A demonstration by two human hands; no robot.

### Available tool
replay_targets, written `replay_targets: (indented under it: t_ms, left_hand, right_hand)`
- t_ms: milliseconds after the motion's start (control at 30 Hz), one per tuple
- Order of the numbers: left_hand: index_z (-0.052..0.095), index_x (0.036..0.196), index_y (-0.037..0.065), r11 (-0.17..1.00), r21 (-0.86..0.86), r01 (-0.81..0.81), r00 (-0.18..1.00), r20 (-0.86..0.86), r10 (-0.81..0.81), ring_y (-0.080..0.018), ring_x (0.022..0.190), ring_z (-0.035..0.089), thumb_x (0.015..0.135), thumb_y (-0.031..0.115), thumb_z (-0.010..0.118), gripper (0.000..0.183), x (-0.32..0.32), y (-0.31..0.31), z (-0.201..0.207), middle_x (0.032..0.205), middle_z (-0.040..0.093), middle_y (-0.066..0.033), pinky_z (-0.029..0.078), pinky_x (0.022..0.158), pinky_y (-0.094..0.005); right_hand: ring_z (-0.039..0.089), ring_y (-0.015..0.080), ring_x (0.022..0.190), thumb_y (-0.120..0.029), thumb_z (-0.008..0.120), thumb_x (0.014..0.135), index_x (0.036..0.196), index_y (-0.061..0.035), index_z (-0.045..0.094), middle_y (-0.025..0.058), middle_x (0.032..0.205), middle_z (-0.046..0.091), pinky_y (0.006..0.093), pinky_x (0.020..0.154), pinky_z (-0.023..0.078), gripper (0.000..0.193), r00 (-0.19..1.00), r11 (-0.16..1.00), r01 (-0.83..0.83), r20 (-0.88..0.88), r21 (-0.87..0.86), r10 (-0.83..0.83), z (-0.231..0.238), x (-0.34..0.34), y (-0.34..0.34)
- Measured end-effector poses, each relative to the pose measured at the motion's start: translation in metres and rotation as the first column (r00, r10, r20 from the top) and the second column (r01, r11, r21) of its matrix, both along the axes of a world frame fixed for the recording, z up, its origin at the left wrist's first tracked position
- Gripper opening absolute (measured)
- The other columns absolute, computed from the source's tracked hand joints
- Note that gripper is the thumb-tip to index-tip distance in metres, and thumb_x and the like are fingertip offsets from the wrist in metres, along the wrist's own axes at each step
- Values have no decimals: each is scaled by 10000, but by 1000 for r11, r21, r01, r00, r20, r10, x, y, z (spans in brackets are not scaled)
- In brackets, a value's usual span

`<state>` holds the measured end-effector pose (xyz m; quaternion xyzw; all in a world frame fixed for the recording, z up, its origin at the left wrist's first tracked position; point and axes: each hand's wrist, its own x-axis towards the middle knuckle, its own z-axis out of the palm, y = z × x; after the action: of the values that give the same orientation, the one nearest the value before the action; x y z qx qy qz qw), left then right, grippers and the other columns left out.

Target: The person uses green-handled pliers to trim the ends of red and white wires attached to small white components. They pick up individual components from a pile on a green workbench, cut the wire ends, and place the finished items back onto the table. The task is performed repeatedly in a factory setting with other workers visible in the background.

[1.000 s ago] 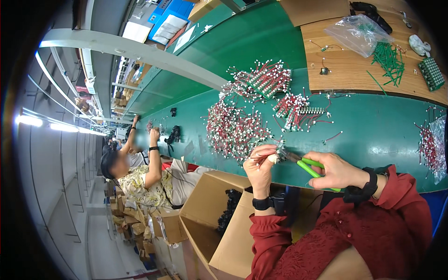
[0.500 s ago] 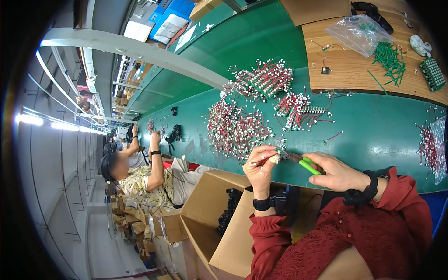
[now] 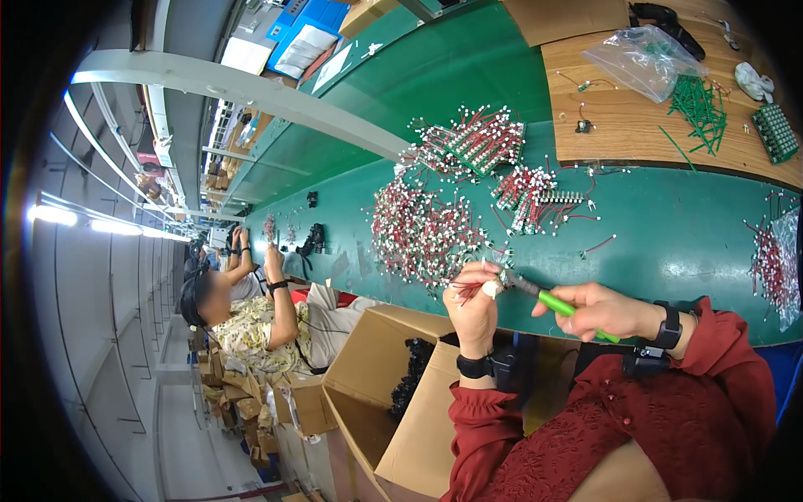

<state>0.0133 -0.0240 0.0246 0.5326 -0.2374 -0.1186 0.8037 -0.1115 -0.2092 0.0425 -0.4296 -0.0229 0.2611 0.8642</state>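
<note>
Head view. Right hand (image 3: 595,311) grasps green-handled, dark-nosed metal pliers (image 3: 556,303); their tips sit close to the left fingertips, contact unclear. Left hand (image 3: 473,314) pinches a small bunch of thin red wires (image 3: 468,289) above the near edge of the smooth green tabletop (image 3: 661,243). Bunch looks light and limp, joints probably fragile: better held at the firm ends than tugged by the strands. Beyond, a tangled white-tipped red-wire heap (image 3: 418,238), likely to snag. Farther, flat green board strips (image 3: 485,153), presumably stiff; edges suit gripping.
</note>
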Motion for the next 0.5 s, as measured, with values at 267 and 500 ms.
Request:
replay_targets:
  t_ms: [267,500]
  left_hand:
    - [586,945,-16,999,41,12,969,-245,-1,-267,836,610,762,21,636,193,-4,-1,-2,985,599,-167,515,736,-347]
    - [594,912,-34,986,164,-14,1000,-13,16,-219,853,587,727,-32,635,190,-3,2,-1,961,607,-172,466,805,-332]
  right_hand:
    - [507,164,676,-220,544,723,1153,8,437,92,828,520,287,587,408,498,956,764,269,259,-586,-139,-6,4,2]
    - [535,273,719,-264,567,688,1129,8,438,162,874,536,355,651,421,534,931,668,312,356,-675,-75,6,1,3]
